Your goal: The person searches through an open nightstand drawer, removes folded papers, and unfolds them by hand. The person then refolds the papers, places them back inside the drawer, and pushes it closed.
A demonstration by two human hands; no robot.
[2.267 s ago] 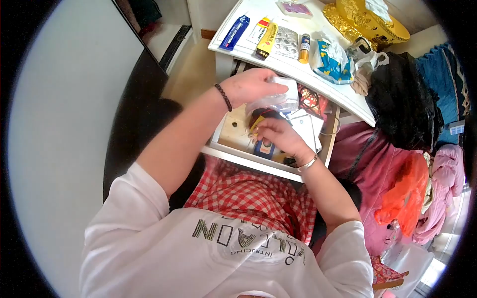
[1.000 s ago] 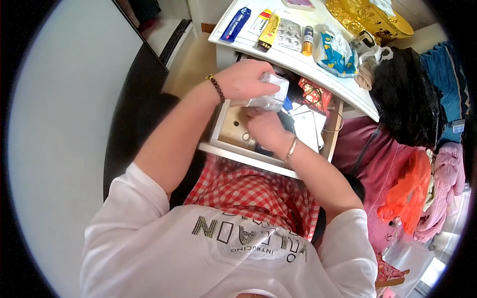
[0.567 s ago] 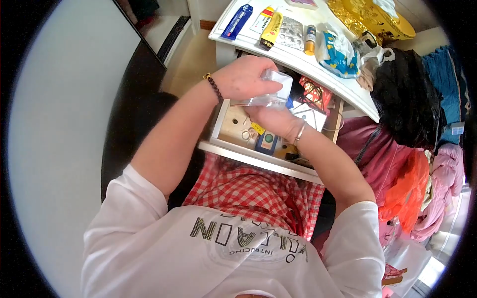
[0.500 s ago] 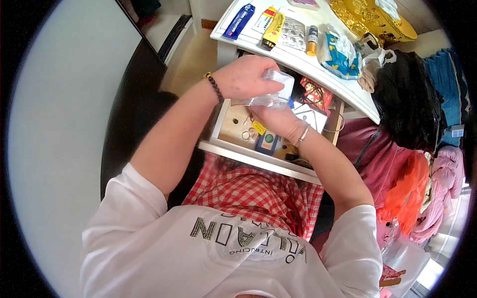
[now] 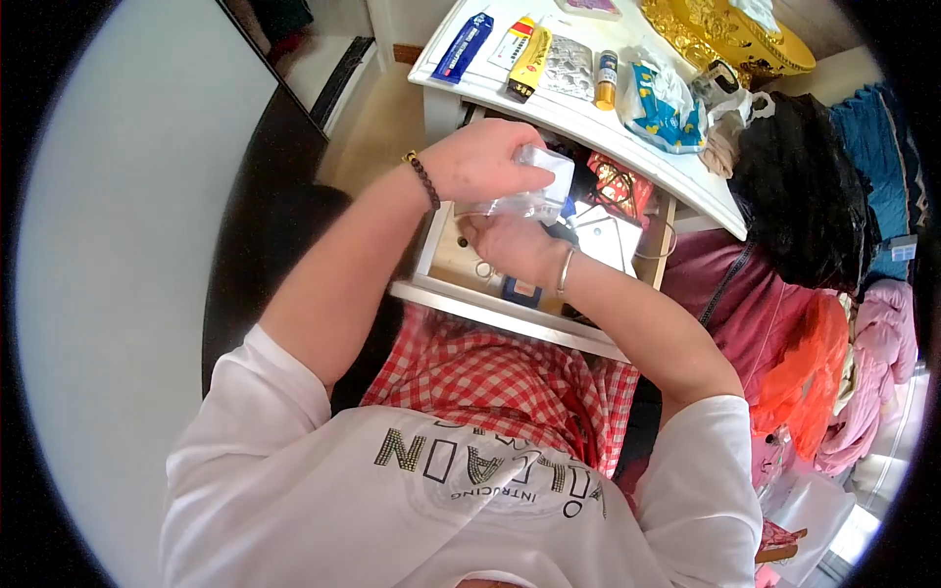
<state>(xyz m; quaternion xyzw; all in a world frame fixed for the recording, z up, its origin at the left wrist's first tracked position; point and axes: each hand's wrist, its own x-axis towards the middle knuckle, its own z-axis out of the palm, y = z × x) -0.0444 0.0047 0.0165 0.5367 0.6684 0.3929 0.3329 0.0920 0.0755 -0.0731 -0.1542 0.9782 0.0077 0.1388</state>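
My left hand [image 5: 490, 162], with a dark beaded bracelet at the wrist, is closed on a clear plastic bag [image 5: 534, 204] that has a white, box-like item [image 5: 551, 176] in it. Just below, my right hand [image 5: 520, 247], wearing a silver bangle, has its fingers bent together by the bag's lower left edge. Whatever those fingertips hold is hidden. Both hands are over an open drawer [image 5: 423, 260]. Inside the drawer lie a small ring [image 5: 482, 269], a dark blue item [image 5: 520, 291], a white box [image 5: 603, 235] and a red patterned packet [image 5: 619, 183].
Above the drawer, the white tabletop [image 5: 578, 24] carries a blue packet [image 5: 464, 47], a yellow box [image 5: 529, 64], a glue-stick-like tube [image 5: 607, 80] and a blue tissue pack [image 5: 665, 110]. A black plastic bag [image 5: 804, 186] and piled clothes [image 5: 745, 304] are at the right.
My right hand has shifted left beneath the plastic bag, covering a yellow item in the drawer and uncovering more of the white box. My left hand keeps its hold. The view has shifted slightly.
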